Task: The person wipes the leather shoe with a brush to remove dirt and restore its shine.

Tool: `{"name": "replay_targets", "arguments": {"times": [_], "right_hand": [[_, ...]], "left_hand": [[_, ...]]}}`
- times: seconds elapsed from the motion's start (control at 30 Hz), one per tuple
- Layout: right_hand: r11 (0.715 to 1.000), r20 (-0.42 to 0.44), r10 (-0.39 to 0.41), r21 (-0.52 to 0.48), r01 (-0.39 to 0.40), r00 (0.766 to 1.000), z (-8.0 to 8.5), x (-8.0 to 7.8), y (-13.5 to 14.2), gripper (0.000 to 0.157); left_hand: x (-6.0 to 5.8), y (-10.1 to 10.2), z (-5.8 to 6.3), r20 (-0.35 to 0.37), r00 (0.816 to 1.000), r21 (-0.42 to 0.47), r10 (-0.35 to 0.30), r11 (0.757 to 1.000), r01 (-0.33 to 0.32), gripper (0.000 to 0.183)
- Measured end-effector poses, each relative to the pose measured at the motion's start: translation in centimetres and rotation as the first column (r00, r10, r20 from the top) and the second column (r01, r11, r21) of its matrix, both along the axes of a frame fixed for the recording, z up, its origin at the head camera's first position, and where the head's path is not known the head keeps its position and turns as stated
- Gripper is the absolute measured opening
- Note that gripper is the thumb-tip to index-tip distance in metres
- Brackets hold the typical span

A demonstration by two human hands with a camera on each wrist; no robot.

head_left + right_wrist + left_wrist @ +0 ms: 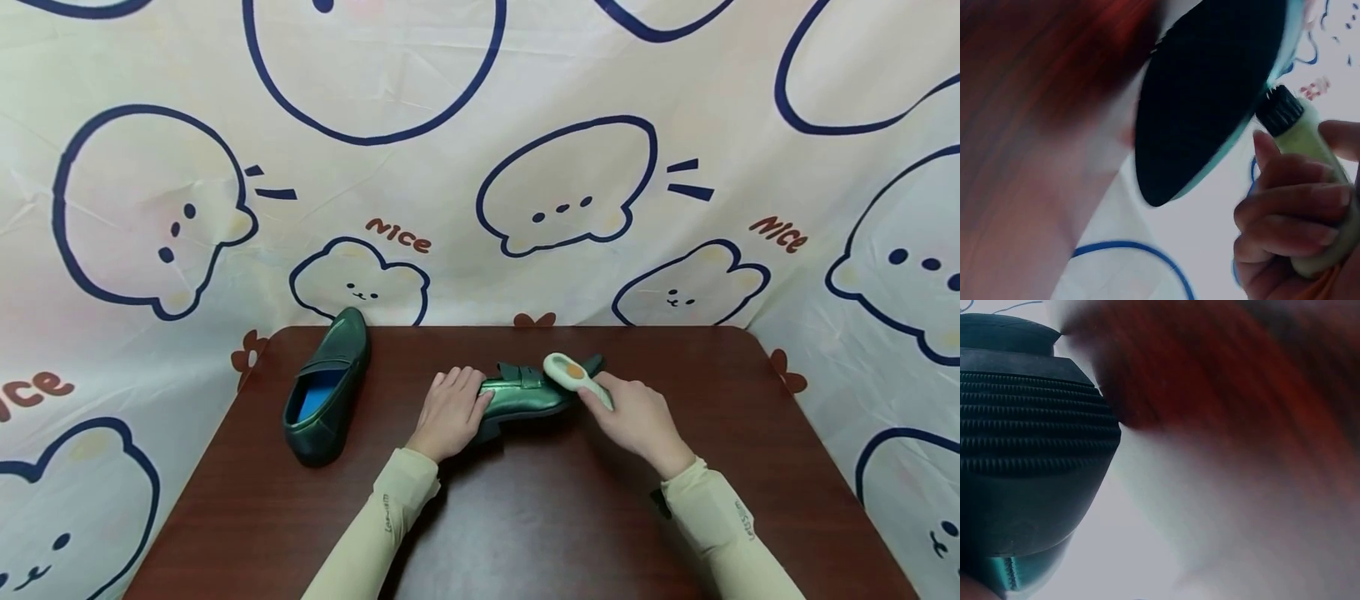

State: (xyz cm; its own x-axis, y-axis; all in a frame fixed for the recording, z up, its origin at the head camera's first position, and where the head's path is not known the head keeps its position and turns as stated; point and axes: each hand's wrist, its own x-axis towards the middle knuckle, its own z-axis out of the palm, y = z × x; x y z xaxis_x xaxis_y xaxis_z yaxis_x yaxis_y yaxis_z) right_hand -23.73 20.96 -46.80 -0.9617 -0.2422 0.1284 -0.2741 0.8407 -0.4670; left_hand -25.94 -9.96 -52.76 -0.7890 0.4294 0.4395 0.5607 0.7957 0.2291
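My left hand (pixel 448 414) grips the heel end of a shiny green loafer (pixel 520 398), its toe pointing right. In my right hand (pixel 639 419) is a pale green brush (pixel 566 372) with an orange spot, lying over the toe end. From the right wrist, the shoe's dark sole (pixel 1210 94) faces the camera, and the black bristles (pixel 1280 111) are right at the edge of the upper. Fingers curl round the brush handle there. The left wrist view shows the ridged heel (pixel 1029 419) close up; most of that hand is hidden there.
A second green loafer (pixel 327 387) with a blue insole stands at the left of the brown table (pixel 540 533), toe toward the back. Behind and beside the table hangs a pale cloth (pixel 435 183) printed with cartoon bears.
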Motion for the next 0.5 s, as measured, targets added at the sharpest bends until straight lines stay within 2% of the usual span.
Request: {"name": "replay_targets", "arguments": {"times": [0.17,0.5], "right_hand": [[0.999,0.005,0.039,0.000,-0.039,0.999,0.5,0.6,-1.2,0.032],[0.999,-0.015,0.013,0.037,-0.012,1.000,0.9,0.7,-1.4,0.032]], "left_hand": [[0.0,0.0,0.0,-0.001,1.000,-0.003,0.000,1.000,0.000,0.027],[-0.1,0.0,0.3,0.017,1.000,-0.008,-0.001,1.000,0.001,0.028]]}}
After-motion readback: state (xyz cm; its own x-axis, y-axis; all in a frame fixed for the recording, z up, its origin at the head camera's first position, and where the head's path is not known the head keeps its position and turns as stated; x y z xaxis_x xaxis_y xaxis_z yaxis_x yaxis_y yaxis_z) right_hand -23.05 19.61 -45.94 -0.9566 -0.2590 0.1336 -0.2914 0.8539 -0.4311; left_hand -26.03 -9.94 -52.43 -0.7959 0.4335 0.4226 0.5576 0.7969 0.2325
